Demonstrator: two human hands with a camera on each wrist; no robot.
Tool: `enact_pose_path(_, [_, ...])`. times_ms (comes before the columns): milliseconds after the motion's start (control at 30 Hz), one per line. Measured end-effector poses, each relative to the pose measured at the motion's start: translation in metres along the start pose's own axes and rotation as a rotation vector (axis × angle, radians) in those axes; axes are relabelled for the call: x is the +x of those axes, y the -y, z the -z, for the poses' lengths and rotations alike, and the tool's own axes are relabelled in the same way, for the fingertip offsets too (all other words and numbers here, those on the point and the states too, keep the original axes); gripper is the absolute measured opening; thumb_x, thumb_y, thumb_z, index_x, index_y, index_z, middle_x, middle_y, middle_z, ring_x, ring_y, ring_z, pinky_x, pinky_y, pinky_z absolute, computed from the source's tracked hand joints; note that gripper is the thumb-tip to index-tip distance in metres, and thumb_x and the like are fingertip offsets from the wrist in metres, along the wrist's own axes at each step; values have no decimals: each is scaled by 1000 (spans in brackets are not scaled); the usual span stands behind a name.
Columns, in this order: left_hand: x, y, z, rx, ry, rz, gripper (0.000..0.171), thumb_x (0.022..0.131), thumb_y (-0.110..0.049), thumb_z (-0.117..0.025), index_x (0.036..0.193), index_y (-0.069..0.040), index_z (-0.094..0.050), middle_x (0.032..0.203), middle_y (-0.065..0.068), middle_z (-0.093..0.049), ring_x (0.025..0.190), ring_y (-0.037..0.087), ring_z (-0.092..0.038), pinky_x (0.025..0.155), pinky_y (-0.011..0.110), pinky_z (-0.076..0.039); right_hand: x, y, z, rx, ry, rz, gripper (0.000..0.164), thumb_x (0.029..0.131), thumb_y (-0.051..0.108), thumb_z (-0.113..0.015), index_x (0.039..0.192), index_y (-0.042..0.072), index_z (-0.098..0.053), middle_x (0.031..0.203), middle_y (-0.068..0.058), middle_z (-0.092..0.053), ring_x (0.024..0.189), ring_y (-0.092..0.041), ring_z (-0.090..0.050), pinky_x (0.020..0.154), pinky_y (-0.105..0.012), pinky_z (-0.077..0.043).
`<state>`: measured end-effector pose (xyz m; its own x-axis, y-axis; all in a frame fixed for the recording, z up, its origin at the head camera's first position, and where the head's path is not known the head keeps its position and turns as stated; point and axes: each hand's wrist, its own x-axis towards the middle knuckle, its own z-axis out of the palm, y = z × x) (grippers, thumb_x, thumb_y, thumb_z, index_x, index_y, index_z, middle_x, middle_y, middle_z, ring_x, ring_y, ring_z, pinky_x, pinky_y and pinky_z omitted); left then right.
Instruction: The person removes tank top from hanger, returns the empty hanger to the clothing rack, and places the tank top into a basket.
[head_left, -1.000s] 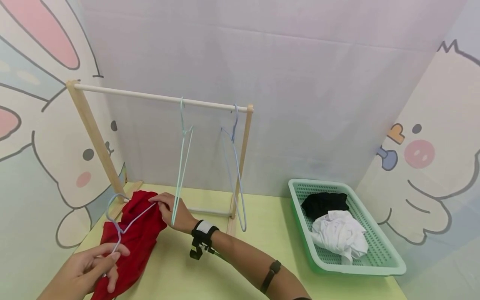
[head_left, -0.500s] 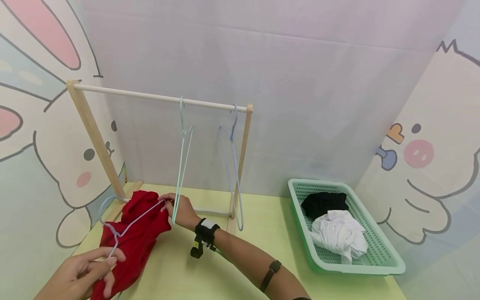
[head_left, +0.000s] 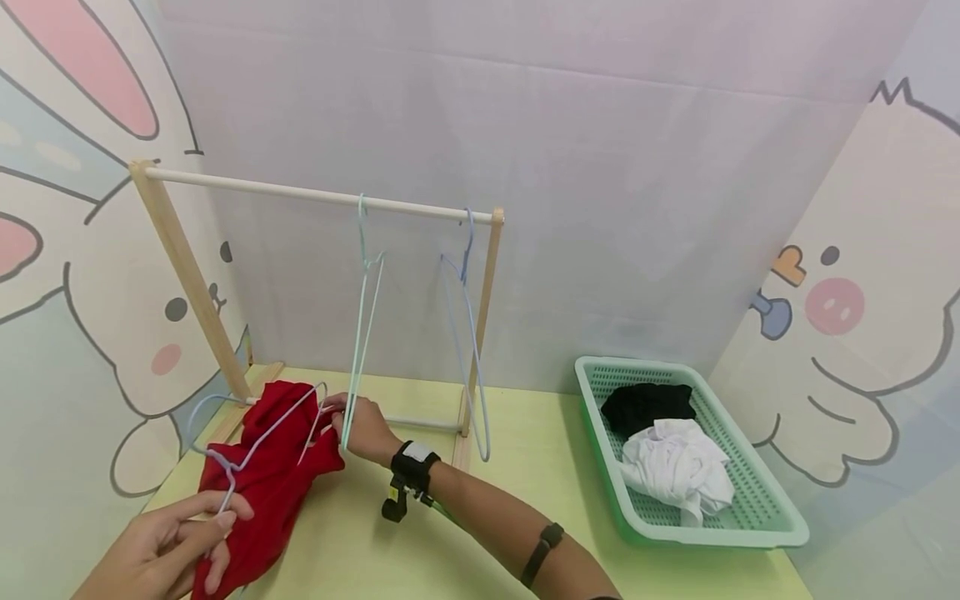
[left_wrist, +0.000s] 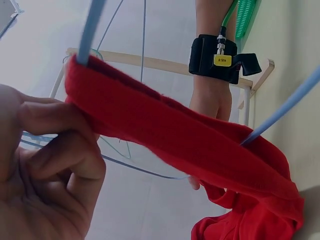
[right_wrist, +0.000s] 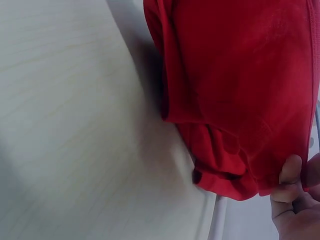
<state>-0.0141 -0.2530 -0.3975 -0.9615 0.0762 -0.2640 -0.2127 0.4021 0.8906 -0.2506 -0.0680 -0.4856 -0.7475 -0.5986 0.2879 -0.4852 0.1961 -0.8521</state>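
Observation:
My left hand [head_left: 168, 546] pinches a lavender clothes hanger [head_left: 230, 467] just below its hook, at the lower left of the head view. Under and around this hanger bunches a red garment [head_left: 258, 525]; in the left wrist view its edge [left_wrist: 150, 117] stretches across, close by the curled fingers. My right hand [head_left: 369, 432] reaches behind a hanging mint hanger [head_left: 358, 358] and pinches the garment's edge between thumb and finger, as the right wrist view shows. One arm of the lavender hanger ends beside these fingertips, overlapping the red cloth.
A wooden rack with a white rail [head_left: 300, 193] stands behind the hands. On it hang the mint hanger and a blue one [head_left: 472, 333]. At right, a green basket [head_left: 757, 540] holds black cloth [head_left: 648, 408] and white cloth [head_left: 678, 471] on the yellow table [head_left: 540, 467].
My right fingers have left the hanger's arm end and now grip the red cloth, drawn slightly rightward. My left hand and the hanger's hook have shifted a little left and down.

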Motion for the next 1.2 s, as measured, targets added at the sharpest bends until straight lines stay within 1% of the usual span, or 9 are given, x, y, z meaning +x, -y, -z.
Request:
enact_pose_path(133, [2,-2,0,22,4,-21,43,114,-28,-55,139,6,-48,86,12,-72,53,30,-60,56,28,-54,-4,0,1,-13,32,17,31,105,-6,-47,125,-7,-71,112,-20,-77,75,-1,-60,59,-14,-41])
enact_pose_path(300, [6,-5,-1,25,6,-52,43,116,-29,-50,138,8,-46,90,12,-74,57,30,-60,60,27,-55,-11,5,1,-56,84,43,33,106,-6,-45,126,-6,-71,115,-19,-75,65,0,-48,59,-14,-40])
enact_pose_path(467, [11,-7,0,23,-21,-27,44,116,-31,-50,138,8,-47,91,10,-75,55,22,-52,58,26,-50,-14,10,-2,-151,140,124,33,108,-5,-46,129,0,-71,115,-10,-76,86,5,-61,68,-10,-44])
enact_pose_path(567, [13,-8,0,42,-49,-12,46,116,-33,-50,139,7,-49,91,8,-75,55,18,-49,57,27,-48,-16,12,-3,-207,178,172,34,108,-5,-46,131,3,-71,112,-3,-72,85,5,-57,70,-8,-43])
enact_pose_path(667, [15,-10,0,44,-67,2,49,115,-35,-50,142,7,-48,93,8,-76,58,19,-52,59,28,-49,-18,17,-1,-227,218,222,37,106,-8,-48,132,5,-72,104,-3,-65,80,0,-47,70,-8,-42])
enact_pose_path(800, [19,-10,-1,22,-73,-20,49,116,-31,-49,144,8,-44,97,7,-77,61,21,-52,60,27,-50,-21,22,1,-256,298,292,41,105,-11,-49,130,8,-76,106,-3,-68,91,2,-50,78,-7,-44])
enact_pose_path(867, [21,-9,-2,22,-89,-67,44,116,-27,-48,143,8,-45,98,6,-78,60,23,-52,58,28,-50,-23,24,1,-267,349,304,43,105,-11,-48,128,9,-78,113,-1,-69,99,5,-52,84,-6,-44])
enact_pose_path(1000, [24,-8,-4,45,-138,-142,36,117,-21,-46,140,7,-48,95,2,-77,56,25,-52,54,30,-48,-32,29,0,-236,451,272,43,106,-9,-47,126,11,-79,119,2,-65,103,5,-51,85,-6,-46])
enact_pose_path(1200, [31,-12,-7,102,-217,-79,48,116,-33,-48,146,5,-49,90,2,-74,59,23,-54,57,29,-47,-48,36,-4,-206,543,275,32,107,0,-54,128,9,-76,121,1,-63,101,7,-50,84,-7,-50])
